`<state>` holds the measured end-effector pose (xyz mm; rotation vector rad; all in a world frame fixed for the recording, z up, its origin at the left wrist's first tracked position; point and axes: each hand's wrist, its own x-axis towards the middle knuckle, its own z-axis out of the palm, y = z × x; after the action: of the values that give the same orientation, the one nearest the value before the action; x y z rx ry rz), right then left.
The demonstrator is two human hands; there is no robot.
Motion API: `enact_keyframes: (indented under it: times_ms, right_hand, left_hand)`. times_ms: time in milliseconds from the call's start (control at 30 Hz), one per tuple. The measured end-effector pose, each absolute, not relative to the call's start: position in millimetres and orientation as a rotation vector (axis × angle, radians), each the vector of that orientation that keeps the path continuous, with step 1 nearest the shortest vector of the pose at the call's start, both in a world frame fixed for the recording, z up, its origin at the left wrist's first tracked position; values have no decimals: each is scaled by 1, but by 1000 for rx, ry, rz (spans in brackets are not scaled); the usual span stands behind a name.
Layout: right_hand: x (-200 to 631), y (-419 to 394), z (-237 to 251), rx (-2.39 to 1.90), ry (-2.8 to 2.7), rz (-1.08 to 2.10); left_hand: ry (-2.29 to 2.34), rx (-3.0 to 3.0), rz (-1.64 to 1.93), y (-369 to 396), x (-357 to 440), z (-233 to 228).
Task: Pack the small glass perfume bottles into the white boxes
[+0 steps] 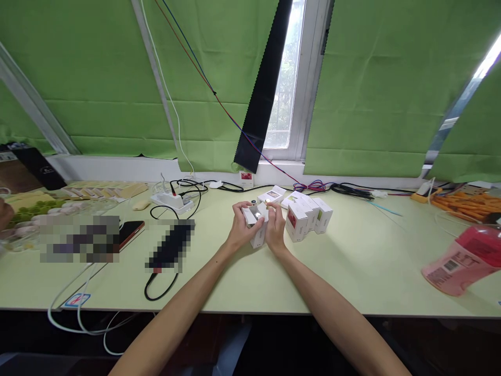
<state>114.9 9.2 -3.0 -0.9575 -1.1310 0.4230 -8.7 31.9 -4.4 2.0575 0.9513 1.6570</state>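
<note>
My left hand [239, 228] and my right hand [275, 228] meet over the middle of the pale green table [352, 266]. Together they hold a small white carton [258, 225] with its top flap open. A small metal-capped item [256, 212] shows in the carton's mouth. My right fingers pinch at that opening, while my left fingers wrap the carton's left side. Just right of my hands stand several more small white cartons [307, 214], some with red or green labels.
A white power strip [172, 200] with black and white cables lies at the back left. A phone [131, 233] rests left of centre. A pink bottle [464, 259] lies at the right edge. Orange sticks [464, 200] sit at the far right. Flat packets [102, 189] line the far left.
</note>
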Motion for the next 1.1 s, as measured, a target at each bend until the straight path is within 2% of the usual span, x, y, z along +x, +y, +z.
enact_keyframes:
  times_ms: [600, 1100]
  right_hand:
    - [111, 0, 2, -913, -1116, 484]
    - [108, -2, 2, -854, -1103, 380]
  left_hand:
    - [796, 2156, 1605, 25, -10, -1]
    - [847, 2153, 1535, 22, -9, 6]
